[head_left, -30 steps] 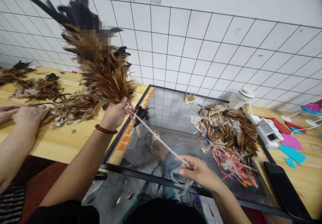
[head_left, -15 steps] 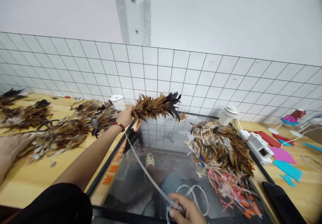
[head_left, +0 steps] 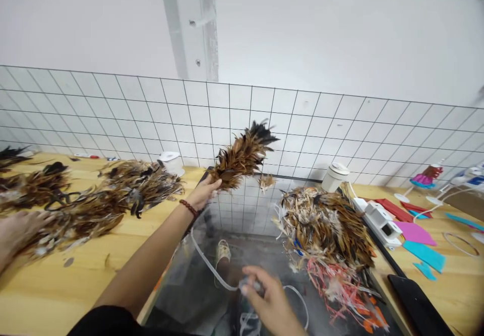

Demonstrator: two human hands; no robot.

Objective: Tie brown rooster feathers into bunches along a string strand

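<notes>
My two hands are apart: my left hand [head_left: 206,192] is clamped around the lower end of the feather bunch [head_left: 240,159], above the far left corner of the glass panel [head_left: 253,215], while my right hand [head_left: 270,298], a little blurred, has its thumb and fingers closed on the white strip [head_left: 206,260] over the near part of the panel. The bunch, brown and full with blackish tips, tilts up and to the right over the panel's far edge, in front of the wire grid [head_left: 229,107] that stands beyond the panel. The strip hangs in a slack curve over the panel's left half; I cannot tell where its upper end goes, as my wrist, with its beaded bracelet [head_left: 188,207], gets in the way. More of the strip loops out past my right hand above the panel's near side. On the right half of the panel I have a heap of loose feathers [head_left: 325,222], with pink strands [head_left: 336,290] and orange scraps [head_left: 372,321] towards its near right corner, and a small feather tuft [head_left: 266,182] lies by its far edge. A white canister [head_left: 335,177] stands at the panel's far right corner, a black phone [head_left: 416,303] lies along its near right side, and a blue piece [head_left: 425,256] is out to its right. Left of the panel, on the wooden table [head_left: 86,285], another person's hand [head_left: 24,227] rests on long feather strands [head_left: 91,212].
</notes>
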